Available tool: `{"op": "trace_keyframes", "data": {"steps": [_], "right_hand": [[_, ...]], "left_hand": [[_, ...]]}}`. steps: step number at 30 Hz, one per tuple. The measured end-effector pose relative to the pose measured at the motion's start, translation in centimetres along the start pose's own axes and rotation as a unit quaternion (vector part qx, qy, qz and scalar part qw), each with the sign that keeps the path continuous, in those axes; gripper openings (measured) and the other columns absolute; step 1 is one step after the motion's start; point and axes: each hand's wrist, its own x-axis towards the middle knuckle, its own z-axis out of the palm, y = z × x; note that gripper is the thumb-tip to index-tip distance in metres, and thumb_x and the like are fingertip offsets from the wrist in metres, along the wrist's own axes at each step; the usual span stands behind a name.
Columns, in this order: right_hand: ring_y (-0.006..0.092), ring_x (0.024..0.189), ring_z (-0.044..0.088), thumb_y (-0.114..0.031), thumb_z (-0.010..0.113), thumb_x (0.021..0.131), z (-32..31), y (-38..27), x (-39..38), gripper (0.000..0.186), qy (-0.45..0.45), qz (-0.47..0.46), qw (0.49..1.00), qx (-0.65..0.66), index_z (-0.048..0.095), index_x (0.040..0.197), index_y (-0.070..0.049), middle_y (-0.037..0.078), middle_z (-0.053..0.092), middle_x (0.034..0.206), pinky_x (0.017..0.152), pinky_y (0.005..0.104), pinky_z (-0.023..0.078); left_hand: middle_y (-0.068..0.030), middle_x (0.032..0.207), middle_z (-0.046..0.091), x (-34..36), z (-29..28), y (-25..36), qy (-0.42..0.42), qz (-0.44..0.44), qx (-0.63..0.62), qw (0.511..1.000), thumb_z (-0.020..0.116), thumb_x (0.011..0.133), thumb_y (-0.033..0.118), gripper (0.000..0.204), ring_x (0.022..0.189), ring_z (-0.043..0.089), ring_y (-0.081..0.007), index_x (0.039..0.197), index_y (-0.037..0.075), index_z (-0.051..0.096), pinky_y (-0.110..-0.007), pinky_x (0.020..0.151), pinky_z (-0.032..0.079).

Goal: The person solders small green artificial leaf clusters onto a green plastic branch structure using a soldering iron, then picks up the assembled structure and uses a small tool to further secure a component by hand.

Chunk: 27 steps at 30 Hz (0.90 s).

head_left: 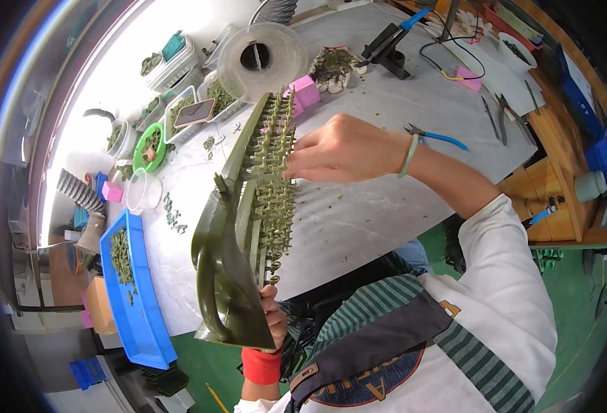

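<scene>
My left hand [274,318], with a red band at its wrist, is closed around the lower end of a large olive-green moulded piece [224,275]. The piece stands tilted up over the table, with a curved, handle-like loop on its near part. Along its right side run dense rows of small knobbly green parts [273,206]. Against the upper half of these rows sits my right hand [334,150], a pale green bangle on its wrist. Its fingers are bent and pressed together at the edge of the rows; what lies between the fingertips is hidden.
A blue tray [153,323] with green bits stands left. Behind it are a green bowl [150,165], clear tubs, a phone [194,113] and a big translucent basin [286,58]. Pink blocks [306,92], blue-handled cutters [444,140] and more hand tools [503,117] lie farther right.
</scene>
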Motion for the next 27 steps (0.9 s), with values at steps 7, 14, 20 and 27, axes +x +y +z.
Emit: {"op": "trace_keyframes", "data": {"steps": [7, 14, 20, 27], "right_hand": [[0.0228, 0.059, 0.061, -0.008, 0.065, 0.081, 2.3, -1.3, -4.7, 0.016, 0.165, 0.131, 0.975, 0.072, 0.067, 0.096, -0.01, 0.006, 0.067, 0.079, 0.053, 0.0292, 0.048], [0.0357, 0.086, 0.058, -0.008, 0.055, 0.08, -3.9, 4.0, -18.0, 0.012, 0.114, 0.496, 0.803, -0.309, 0.062, 0.088, -0.002, 0.018, 0.061, 0.094, 0.075, 0.042, 0.048], [0.037, 0.092, 0.06, -0.008, 0.05, 0.079, -10.8, 9.4, -29.0, 0.021, 0.016, 0.639, 0.572, -0.513, 0.068, 0.082, 0.003, 0.027, 0.061, 0.096, 0.081, 0.046, 0.049], [0.0378, 0.083, 0.064, -0.011, 0.049, 0.082, -12.5, 7.8, -31.0, 0.017, -0.031, 0.66, 0.542, -0.519, 0.064, 0.084, -0.002, 0.022, 0.065, 0.086, 0.071, 0.0476, 0.052]], "left_hand": [[0.008, 0.062, 0.039, 0.1, 0.2, -0.5, -0.058, -0.018, 0.054, 0.997, 0.047, 0.097, 0.023, 0.017, 0.045, 0.04, -0.0001, 0.096, 0.007, 0.043, -0.01, 0.042, 0.038], [0.0076, 0.063, 0.043, 0.6, 0.1, 0.8, -0.072, -0.008, 0.08, 0.994, 0.043, 0.098, 0.024, 0.02, 0.044, 0.038, -0.0006, 0.101, 0.004, 0.043, -0.011, 0.041, 0.032], [0.0078, 0.061, 0.042, 0.6, 1.1, 0.7, -0.078, 0.017, 0.09, 0.993, 0.043, 0.098, 0.025, 0.02, 0.045, 0.037, -0.0008, 0.098, 0.006, 0.043, -0.013, 0.041, 0.032], [0.0068, 0.055, 0.039, 1.4, 0.7, 2.0, -0.032, 0.044, 0.184, 0.981, 0.041, 0.098, 0.024, 0.017, 0.042, 0.036, -0.0035, 0.087, 0.011, 0.038, -0.016, 0.04, 0.032]]}}
